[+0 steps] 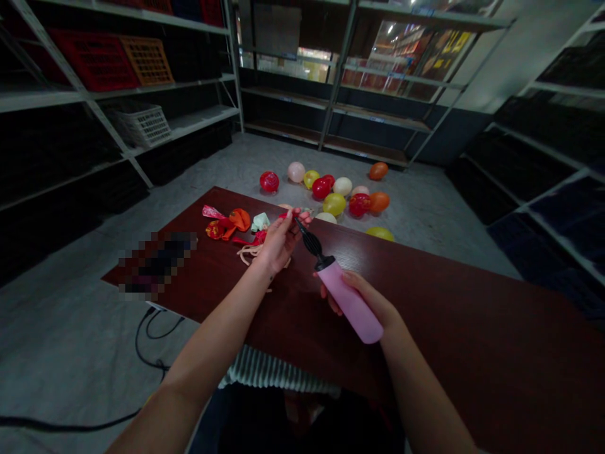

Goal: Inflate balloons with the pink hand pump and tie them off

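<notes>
My right hand (366,302) grips a pink hand pump (350,302) whose black ribbed nozzle (309,241) points up and left. At the nozzle's tip my left hand (280,239) pinches the neck of a flat red balloon (286,216). Both hands hover over a dark red-brown table (449,328). Just left of my left hand lies a small heap of uninflated balloons (231,227) in red, orange, pink and pale green.
Several inflated balloons (335,192) in red, yellow, orange and white lie on the grey floor beyond the table. Metal shelving lines the walls, with red, orange and white crates (142,123) on the left. A black cable (151,340) trails on the floor at the left.
</notes>
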Tool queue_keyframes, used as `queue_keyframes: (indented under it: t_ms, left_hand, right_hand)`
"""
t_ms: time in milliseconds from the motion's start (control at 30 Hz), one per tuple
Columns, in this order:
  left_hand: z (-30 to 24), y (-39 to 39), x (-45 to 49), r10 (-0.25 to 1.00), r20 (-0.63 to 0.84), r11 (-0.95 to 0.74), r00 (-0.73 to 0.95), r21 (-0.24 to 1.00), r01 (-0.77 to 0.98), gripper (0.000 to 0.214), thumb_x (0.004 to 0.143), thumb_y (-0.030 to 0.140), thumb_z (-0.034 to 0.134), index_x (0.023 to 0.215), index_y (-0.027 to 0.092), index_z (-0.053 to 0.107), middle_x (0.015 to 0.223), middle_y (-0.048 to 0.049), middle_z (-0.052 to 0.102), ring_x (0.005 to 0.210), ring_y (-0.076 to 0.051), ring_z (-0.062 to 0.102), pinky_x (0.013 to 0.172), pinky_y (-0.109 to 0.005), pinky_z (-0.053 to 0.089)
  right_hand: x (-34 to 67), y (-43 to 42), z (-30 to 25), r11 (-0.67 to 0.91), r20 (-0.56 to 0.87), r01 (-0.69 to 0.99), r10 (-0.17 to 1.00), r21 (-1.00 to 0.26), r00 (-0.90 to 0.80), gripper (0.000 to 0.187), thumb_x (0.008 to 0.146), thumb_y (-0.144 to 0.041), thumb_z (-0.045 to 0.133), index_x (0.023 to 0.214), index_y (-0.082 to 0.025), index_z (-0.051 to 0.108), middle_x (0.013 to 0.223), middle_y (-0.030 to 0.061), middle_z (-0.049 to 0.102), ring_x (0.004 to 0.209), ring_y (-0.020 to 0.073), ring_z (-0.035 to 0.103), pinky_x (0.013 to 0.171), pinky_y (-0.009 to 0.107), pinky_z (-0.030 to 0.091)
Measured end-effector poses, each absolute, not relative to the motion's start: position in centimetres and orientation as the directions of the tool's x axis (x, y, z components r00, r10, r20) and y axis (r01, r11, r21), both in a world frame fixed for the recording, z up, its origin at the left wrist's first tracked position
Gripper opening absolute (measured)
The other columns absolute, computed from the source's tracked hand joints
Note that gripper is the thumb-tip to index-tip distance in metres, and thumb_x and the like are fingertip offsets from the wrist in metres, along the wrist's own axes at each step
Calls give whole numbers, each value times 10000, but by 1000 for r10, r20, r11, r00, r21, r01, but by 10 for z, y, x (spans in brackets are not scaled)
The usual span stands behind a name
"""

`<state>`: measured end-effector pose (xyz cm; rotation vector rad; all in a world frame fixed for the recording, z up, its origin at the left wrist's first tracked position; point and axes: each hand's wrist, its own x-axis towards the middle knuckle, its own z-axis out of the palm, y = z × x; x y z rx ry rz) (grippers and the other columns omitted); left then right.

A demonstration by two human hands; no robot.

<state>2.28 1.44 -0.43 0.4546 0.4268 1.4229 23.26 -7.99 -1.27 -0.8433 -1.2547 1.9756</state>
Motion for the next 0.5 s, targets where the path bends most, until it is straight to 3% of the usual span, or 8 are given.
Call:
queue_keyframes:
  t_ms: [167,333,500]
  left_hand:
    - [-5,15,24,995,-60,102,82,557,-824,221,1042,211,539,972,114,725,974,-105,776,881,-148,750,819,-226,566]
    - [-4,11,26,993,-66,116,96,608,-786,122,984,137,613,971,115,733,946,-98,782,836,-145,747,785,-219,555]
    - [-5,6,28,982,-74,178,172,648,-740,97,938,192,695,976,117,744,959,-101,781,855,-165,746,783,-233,546]
  right_hand:
    - [235,-78,-16,-366,-195,-177,776,-913,-600,515,924,-562,598,1227,-150,654,915,85,708,611,136,643,513,232,517]
    - [234,-78,-18,-392,-207,-193,771,-900,-602,529,915,-576,604,1214,-143,668,902,80,703,606,130,641,513,231,522]
    - [235,-77,-20,-408,-186,-244,767,-880,-614,529,939,-565,564,1243,-140,652,925,85,704,616,128,641,516,229,510]
